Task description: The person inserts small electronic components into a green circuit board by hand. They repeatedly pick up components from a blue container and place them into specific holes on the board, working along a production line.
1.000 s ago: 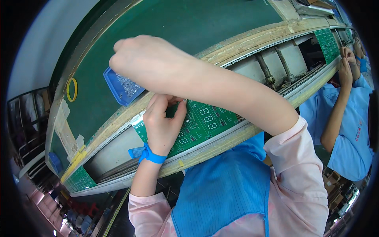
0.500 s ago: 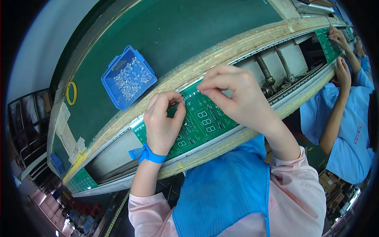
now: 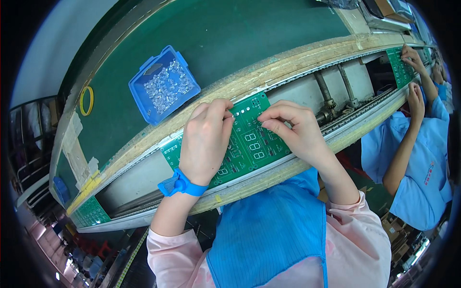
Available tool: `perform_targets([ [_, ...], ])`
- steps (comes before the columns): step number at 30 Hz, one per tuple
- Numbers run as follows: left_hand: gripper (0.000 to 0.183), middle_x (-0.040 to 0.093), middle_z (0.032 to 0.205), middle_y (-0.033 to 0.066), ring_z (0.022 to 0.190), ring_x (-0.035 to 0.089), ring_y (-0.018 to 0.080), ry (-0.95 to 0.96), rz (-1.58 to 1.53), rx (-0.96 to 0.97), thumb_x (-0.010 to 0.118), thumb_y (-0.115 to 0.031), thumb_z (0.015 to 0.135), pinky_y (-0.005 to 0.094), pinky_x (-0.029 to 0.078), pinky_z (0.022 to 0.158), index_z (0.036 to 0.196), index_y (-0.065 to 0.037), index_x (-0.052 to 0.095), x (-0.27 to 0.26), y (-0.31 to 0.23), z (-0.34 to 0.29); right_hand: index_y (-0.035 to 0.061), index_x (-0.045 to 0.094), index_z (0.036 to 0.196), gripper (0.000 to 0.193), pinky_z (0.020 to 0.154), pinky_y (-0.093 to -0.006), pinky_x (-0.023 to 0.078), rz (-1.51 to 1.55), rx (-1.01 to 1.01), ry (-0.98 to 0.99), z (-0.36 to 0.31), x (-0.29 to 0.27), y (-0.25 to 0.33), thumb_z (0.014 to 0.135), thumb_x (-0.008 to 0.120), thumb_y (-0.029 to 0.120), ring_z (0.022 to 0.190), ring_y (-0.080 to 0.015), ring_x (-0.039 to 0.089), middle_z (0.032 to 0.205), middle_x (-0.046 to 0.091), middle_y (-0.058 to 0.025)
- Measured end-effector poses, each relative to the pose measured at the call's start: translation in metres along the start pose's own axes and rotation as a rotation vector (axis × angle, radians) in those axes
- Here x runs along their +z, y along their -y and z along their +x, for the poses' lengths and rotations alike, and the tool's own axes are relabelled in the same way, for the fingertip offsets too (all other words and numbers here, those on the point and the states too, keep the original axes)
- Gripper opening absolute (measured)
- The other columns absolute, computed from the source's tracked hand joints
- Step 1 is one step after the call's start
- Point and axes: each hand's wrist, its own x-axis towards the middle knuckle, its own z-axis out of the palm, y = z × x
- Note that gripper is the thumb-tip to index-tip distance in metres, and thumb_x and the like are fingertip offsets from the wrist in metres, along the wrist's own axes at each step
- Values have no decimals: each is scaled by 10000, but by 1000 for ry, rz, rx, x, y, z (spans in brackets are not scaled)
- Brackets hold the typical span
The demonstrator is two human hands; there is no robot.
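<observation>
Nearest, at the bottom centre, are the wearer's blue apron (image 3: 269,225) and pale pink sleeves (image 3: 357,240). Above them, mid-frame, both hands work over a green circuit board (image 3: 242,153) lying across a conveyor (image 3: 137,180). The left hand (image 3: 204,139), a blue strap (image 3: 181,186) round its wrist, covers part of the board's left half; thumb and forefinger are bent together at the upper edge, a bright speck at their tips. The right hand (image 3: 292,129) curls at the board's right side, thumb and forefinger nearly meeting. Whether either grasps a part is too small to tell. Between the hands, a short row of small shiny pieces (image 3: 243,111) sits near the board's upper edge.

One second ago the right arm crossed the board and its hand covered much of the blue tray; now that hand is back at the board and the tray shows whole.

Beyond the conveyor, upper left of centre, the blue tray (image 3: 138,98) holds a loose heap of small clear parts (image 3: 168,86). Farther left lies a yellow ring (image 3: 91,102). At the far right, a co-worker (image 3: 408,158) in light blue reaches to another green board (image 3: 398,67), partly hidden by their hand.
</observation>
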Motion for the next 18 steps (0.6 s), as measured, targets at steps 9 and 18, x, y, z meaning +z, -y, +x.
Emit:
perform_targets([
  [9, 166, 674, 854, 131, 826, 637, 320, -232, 316, 130, 736, -32, 794, 413, 510, 745, 950, -14, 681, -48, 2, 10, -36, 732, 1004, 132, 768, -255, 545, 258, 61, 45, -6, -3, 8, 886, 673, -40, 885, -152, 681, 998, 703, -98],
  [18, 128, 666, 866, 95, 889, 608, 286, -132, 705, 10, 698, -122, 813, 401, 516, 817, 907, -50, 746, -51, 46, 34, -39, 716, 1005, 124, 772, -249, 535, 302, -30, 110, -5, 6, 29, 891, 670, -57, 899, -141, 659, 1004, 692, -113],
])
